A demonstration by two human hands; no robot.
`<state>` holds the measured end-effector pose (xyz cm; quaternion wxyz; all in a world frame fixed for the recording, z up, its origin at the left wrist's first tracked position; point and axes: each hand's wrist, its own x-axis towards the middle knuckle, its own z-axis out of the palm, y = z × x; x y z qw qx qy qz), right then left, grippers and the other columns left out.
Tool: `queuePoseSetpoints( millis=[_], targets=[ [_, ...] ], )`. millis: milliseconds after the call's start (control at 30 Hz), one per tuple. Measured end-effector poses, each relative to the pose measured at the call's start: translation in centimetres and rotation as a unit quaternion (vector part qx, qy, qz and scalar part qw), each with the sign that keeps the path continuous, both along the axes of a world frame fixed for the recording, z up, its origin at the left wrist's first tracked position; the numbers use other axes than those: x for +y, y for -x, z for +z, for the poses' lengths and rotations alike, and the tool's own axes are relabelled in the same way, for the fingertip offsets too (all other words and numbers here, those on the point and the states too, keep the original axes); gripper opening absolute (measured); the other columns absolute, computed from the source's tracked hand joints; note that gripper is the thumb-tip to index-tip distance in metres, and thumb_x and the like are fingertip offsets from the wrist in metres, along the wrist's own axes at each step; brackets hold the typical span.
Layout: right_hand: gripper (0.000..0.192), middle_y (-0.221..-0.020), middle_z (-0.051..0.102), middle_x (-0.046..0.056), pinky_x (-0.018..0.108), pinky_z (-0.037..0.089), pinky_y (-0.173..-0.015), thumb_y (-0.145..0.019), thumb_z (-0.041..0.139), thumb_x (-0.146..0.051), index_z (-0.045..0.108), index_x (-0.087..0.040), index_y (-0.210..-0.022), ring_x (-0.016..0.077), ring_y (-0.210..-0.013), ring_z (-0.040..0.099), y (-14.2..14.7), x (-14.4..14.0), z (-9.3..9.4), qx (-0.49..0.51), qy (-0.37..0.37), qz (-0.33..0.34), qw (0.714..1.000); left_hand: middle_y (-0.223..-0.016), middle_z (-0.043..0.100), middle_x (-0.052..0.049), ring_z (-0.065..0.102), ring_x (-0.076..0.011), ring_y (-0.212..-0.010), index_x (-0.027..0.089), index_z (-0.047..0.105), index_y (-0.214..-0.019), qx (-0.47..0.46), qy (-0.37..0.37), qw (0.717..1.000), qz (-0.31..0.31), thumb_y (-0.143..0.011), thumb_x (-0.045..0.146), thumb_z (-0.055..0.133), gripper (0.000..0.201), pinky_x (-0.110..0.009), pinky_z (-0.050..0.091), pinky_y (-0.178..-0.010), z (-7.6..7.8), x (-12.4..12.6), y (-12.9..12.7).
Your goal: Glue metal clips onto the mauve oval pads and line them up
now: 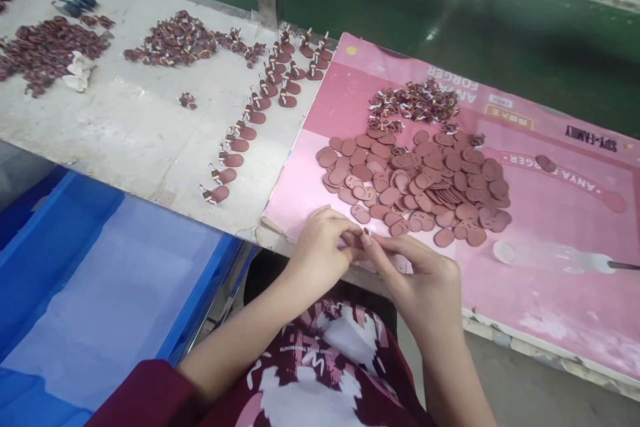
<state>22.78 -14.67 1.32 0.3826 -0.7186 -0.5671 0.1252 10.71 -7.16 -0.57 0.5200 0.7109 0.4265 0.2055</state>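
Observation:
Near the front edge of the pink mat, my left hand [323, 240] and my right hand [425, 273] meet with fingers pinched together. Between their fingertips shows a small brown-and-white figurine [367, 232], mostly covered by the fingers. Just beyond lies a heap of reddish-brown oval bases [430, 180], some with small holes. Behind it sits a pile of small dark brown figurines [417, 103]. To the left, rows of figurines mounted on oval bases [240, 145] stand on the pale tabletop.
A translucent squeeze bottle [555, 258] with a thin dark tip lies on the pink mat [560, 307]. More brown piles [175, 40] and a crumpled white scrap [79, 71] are at the left. Below the table edge stands a blue bin [145, 213].

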Motion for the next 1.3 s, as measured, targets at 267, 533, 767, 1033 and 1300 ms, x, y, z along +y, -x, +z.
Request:
queuePoseSetpoints(
  millis=[267,533,767,1033,1300],
  targets=[
    [0.011,-0.067,0.070,0.000,0.023,0.051,-0.052,-0.083,0.064,-0.023,0.071,-0.020,-0.075,0.0136,-0.055,0.063,0.07,-0.06,0.18,0.008,-0.003,-0.005,1.000,-0.077,0.063,-0.001,0.061,-0.0177,-0.081,0.017,0.071,-0.074,-0.002,0.014,1.000,0.004,-0.063,-0.007,0.065,0.027,-0.034,0.055,-0.080,-0.01,0.05,-0.08],
    [0.015,-0.065,0.070,0.000,0.025,0.051,-0.054,-0.083,0.064,-0.029,0.072,-0.021,-0.074,0.0143,-0.056,0.063,0.13,-0.17,0.57,0.025,0.018,-0.027,0.999,-0.080,0.063,-0.002,0.062,-0.0167,-0.078,0.018,0.074,-0.076,-0.031,0.036,0.999,0.008,-0.064,-0.005,0.068,0.027,-0.031,0.056,-0.075,0.19,0.08,0.07],
    [0.019,-0.066,0.070,0.001,0.024,0.050,-0.053,-0.086,0.062,-0.031,0.072,-0.022,-0.073,0.0151,-0.058,0.064,-0.03,-0.29,0.80,0.030,0.020,-0.037,0.999,-0.079,0.065,-0.002,0.064,-0.0166,-0.078,0.019,0.074,-0.076,-0.033,0.061,0.997,0.011,-0.065,-0.001,0.073,0.023,-0.032,0.055,-0.078,0.61,0.10,-0.04],
    [0.011,-0.069,0.072,0.000,0.022,0.052,-0.055,-0.083,0.066,-0.027,0.073,-0.021,-0.077,0.0145,-0.058,0.066,-0.14,-0.54,0.75,0.026,0.018,-0.034,0.999,-0.079,0.063,-0.002,0.063,-0.0175,-0.081,0.018,0.073,-0.078,-0.044,0.074,0.996,0.026,-0.064,-0.002,0.073,0.024,-0.034,0.056,-0.080,0.40,-0.08,-0.13],
    [0.011,-0.070,0.072,0.000,0.022,0.052,-0.053,-0.084,0.065,-0.026,0.071,-0.020,-0.077,0.0146,-0.058,0.066,-0.51,-0.60,0.96,0.003,0.011,-0.019,1.000,-0.085,0.058,-0.002,0.063,-0.0125,-0.071,0.015,0.072,-0.080,-0.049,0.092,0.993,0.047,-0.065,-0.007,0.066,0.028,-0.031,0.058,-0.076,0.74,-0.41,-0.47]
  ],
)
